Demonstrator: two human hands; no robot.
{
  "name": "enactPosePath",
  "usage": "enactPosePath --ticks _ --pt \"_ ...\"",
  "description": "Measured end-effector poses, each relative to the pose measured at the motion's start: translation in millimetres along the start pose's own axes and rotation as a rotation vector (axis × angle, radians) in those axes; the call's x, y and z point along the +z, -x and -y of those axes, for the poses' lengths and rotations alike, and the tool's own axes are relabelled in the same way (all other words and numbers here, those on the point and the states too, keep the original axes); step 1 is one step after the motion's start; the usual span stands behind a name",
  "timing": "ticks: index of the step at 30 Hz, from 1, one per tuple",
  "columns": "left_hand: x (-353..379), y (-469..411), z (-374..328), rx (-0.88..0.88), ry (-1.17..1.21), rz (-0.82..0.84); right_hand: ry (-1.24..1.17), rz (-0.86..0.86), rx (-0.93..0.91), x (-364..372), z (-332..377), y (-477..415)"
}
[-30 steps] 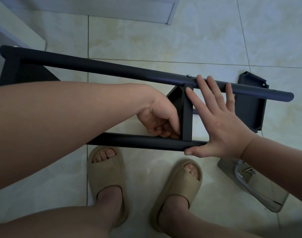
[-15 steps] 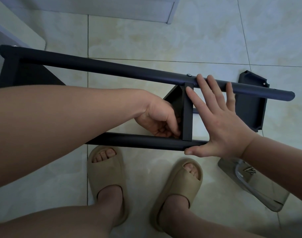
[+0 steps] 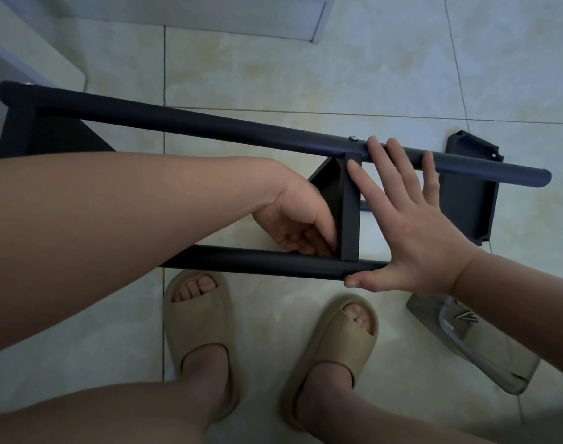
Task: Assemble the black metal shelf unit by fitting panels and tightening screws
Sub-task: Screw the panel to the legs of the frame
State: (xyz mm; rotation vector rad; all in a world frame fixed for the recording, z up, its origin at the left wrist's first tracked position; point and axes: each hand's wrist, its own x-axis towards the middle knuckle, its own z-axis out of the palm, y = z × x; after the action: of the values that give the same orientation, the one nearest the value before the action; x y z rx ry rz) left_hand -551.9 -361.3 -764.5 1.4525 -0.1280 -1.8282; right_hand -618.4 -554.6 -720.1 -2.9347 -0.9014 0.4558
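The tiled floor (image 3: 306, 75) carries the black shelf frame (image 3: 209, 126). The right grip (image 3: 411, 225) lies spread flat against it, fingers over the far tube (image 3: 498, 171) and thumb on the near tube (image 3: 257, 262). The left grip (image 3: 293, 225), just beside it, curls at the fitted panel (image 3: 349, 213); whether it pinches anything cannot be told. A loose panel (image 3: 466, 200) lies behind the right grip. A clear tray (image 3: 485, 357) of screws (image 3: 464, 317) sits under its wrist.

Beige tiled floor (image 3: 370, 75) (dimly lit) under pale furniture (image 3: 177, 14).
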Motion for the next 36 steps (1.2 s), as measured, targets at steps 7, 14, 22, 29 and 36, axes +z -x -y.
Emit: enactPosePath --ticks 7,14,22,29,36 --pt "-1.3 -1.4 -9.6 -0.067 -0.021 -0.020 0.003 -0.003 -0.003 0.0 -0.3 0.2" --pt "-0.5 -1.1 -10.9 -0.078 0.014 -0.004 0.010 0.000 -0.001 -0.3 0.0 0.3" --pt "0.3 -1.0 -10.4 -0.075 0.045 -0.004 0.011 0.005 0.005 -0.5 0.3 0.1" --pt "1.3 -0.6 -9.0 -0.056 0.058 -0.023 0.003 0.003 0.003 -0.7 0.7 0.2" --pt "-0.8 0.8 -3.2 -0.033 -0.023 -0.001 0.003 0.002 0.002 -0.4 0.6 0.2"
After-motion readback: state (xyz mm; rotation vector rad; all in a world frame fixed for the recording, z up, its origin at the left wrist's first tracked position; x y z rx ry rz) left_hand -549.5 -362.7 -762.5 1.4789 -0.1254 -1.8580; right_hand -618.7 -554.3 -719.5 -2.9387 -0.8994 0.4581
